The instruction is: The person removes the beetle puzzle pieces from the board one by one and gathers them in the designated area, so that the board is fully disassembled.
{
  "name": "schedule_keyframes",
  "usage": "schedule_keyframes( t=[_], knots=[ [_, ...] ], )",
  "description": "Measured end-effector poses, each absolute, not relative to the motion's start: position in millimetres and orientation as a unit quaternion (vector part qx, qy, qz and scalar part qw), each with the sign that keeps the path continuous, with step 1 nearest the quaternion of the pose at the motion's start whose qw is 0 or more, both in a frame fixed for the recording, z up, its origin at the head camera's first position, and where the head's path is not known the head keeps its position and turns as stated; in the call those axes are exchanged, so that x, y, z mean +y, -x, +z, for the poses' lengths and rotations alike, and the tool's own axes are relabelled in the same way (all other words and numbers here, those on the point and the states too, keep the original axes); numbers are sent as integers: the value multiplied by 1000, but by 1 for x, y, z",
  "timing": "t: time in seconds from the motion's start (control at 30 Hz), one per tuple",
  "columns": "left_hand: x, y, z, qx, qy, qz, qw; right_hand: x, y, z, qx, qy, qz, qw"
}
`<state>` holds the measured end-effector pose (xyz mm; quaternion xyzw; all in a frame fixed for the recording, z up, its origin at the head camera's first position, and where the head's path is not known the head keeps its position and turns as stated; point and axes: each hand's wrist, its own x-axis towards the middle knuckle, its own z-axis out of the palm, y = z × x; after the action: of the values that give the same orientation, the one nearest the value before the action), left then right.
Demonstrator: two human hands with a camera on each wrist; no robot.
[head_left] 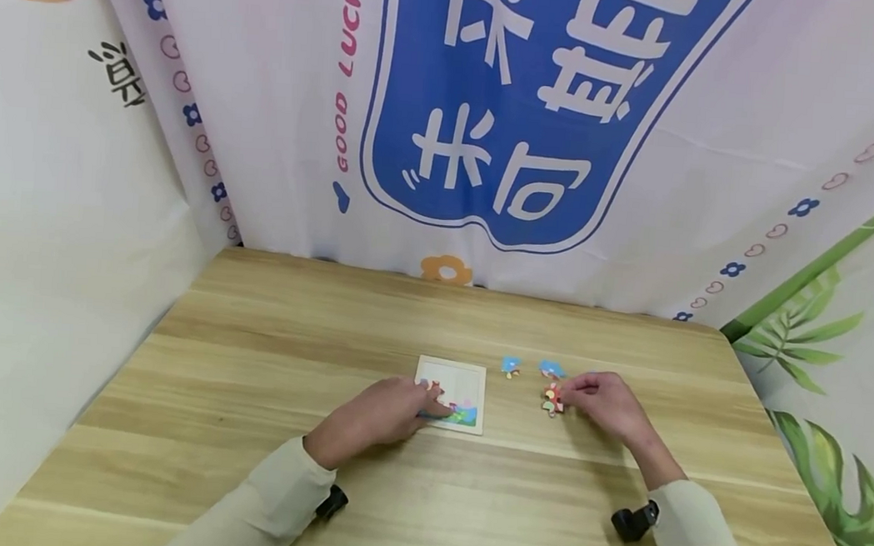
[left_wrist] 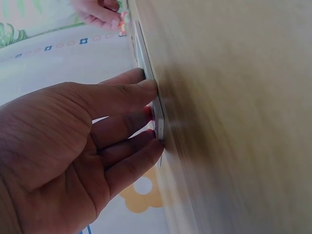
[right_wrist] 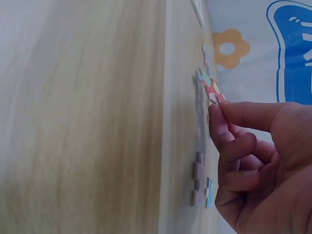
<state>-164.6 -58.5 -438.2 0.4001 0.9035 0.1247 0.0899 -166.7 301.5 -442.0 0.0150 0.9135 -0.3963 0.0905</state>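
Note:
A square puzzle board (head_left: 484, 393) with a pale frame lies flat on the table, some colourful picture pieces along its lower part. My left hand (head_left: 391, 408) rests on its left side; in the left wrist view, the left hand (left_wrist: 63, 151) touches the edge and top with fairly straight fingers. To the right of the board, my right hand (head_left: 609, 405) pinches a red puzzle piece (head_left: 552, 394) between thumb and forefinger. The right wrist view has this puzzle piece (right_wrist: 213, 88) tilted above the tabletop, with the right hand's (right_wrist: 263, 161) other fingers curled.
Two blue puzzle pieces, one at left (head_left: 511, 365) and one at right (head_left: 551, 368), lie beyond the red one. A pinkish piece (right_wrist: 198, 180) lies below the right hand. Printed curtains (head_left: 288, 130) hang behind the wooden table (head_left: 292, 314).

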Motion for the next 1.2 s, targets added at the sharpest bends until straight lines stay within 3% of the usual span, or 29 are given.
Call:
schedule_keyframes(
  t=[0.87,1.2],
  knots=[
    [-62,165,-441,903,-398,131,97,290,171,-443,944,30,-323,59],
    [-63,164,-441,901,-402,135,88,256,168,-439,921,164,-351,35]
  ],
)
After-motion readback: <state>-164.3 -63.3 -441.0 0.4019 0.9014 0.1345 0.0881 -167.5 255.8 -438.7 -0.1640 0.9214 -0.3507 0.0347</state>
